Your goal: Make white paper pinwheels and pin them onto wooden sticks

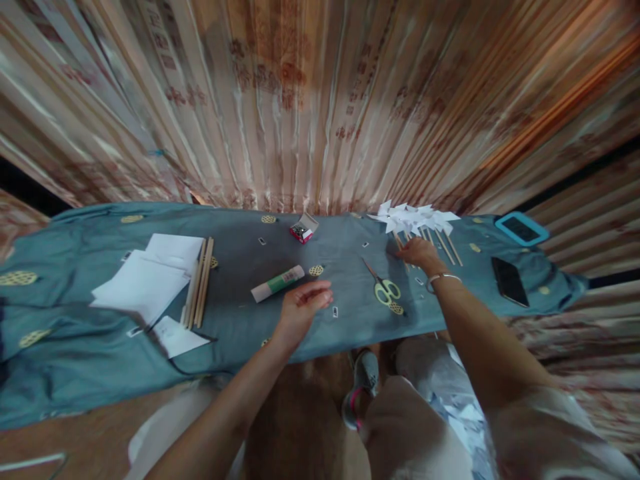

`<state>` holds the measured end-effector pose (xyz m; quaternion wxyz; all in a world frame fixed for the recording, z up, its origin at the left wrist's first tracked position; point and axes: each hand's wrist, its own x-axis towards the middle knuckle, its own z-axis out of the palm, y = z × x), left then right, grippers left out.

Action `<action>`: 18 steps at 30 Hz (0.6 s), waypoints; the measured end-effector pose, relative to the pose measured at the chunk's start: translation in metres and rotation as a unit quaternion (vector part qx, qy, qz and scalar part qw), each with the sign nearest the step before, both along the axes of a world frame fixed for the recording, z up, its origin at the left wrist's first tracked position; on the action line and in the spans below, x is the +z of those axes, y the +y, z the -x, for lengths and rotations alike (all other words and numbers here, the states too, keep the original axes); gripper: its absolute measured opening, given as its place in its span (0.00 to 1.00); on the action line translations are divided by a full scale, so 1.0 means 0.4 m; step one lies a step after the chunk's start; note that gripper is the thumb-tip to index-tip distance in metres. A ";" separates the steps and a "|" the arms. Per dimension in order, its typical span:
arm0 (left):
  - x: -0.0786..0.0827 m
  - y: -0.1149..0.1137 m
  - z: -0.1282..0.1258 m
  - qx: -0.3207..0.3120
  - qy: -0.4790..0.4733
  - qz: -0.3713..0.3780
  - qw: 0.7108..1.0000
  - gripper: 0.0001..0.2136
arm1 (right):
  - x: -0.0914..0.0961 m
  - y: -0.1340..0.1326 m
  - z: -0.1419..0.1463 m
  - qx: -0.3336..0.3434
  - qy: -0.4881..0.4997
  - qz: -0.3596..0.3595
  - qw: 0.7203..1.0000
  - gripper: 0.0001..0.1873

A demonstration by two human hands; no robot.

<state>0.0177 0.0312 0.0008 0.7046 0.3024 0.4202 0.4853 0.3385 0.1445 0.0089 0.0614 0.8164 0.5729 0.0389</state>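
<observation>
My left hand [305,308] hovers over the table's front part, just right of a green-and-white glue stick [278,283]. Its fingers are loosely bent, and nothing shows in them. At the right, my right hand [419,253] is closed round the wooden stick of a white paper pinwheel at the left end of a row. Several such paper pinwheels [413,217] lie side by side, their sticks pointing toward me. Scissors with pale green handles [385,291] lie between my hands. Farther back stands a small open red box [301,231] holding tiny shiny pieces, too small to name.
White paper sheets [145,283] and several wooden sticks [200,283] lie at the left, with a cut paper piece [177,337] in front. A black phone [510,281] and a blue-framed device [521,229] rest at the right. A curtain [300,133] hangs behind the cloth-covered table [240,243].
</observation>
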 end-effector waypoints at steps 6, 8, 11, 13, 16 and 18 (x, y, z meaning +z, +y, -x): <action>0.009 -0.007 0.020 0.004 0.006 0.005 1.000 0.14 | -0.005 0.029 -0.011 -0.049 0.007 0.050 0.997 0.18; 0.012 -0.009 0.026 0.005 0.007 0.003 1.000 0.14 | -0.007 0.036 -0.014 -0.053 0.013 0.058 0.997 0.17; 0.012 -0.011 0.034 0.007 0.003 0.002 1.000 0.14 | -0.009 0.039 -0.014 -0.055 0.019 0.063 0.996 0.17; 0.012 -0.012 0.040 0.008 0.002 0.002 1.000 0.14 | -0.005 0.035 -0.012 -0.055 0.020 0.058 0.997 0.17; 0.015 -0.017 0.050 0.007 0.000 -0.002 1.000 0.14 | 0.015 0.017 -0.005 -0.047 0.014 0.031 0.998 0.19; 0.021 -0.024 0.057 0.010 -0.003 -0.006 1.000 0.14 | 0.036 -0.005 0.013 -0.037 0.005 0.004 0.999 0.22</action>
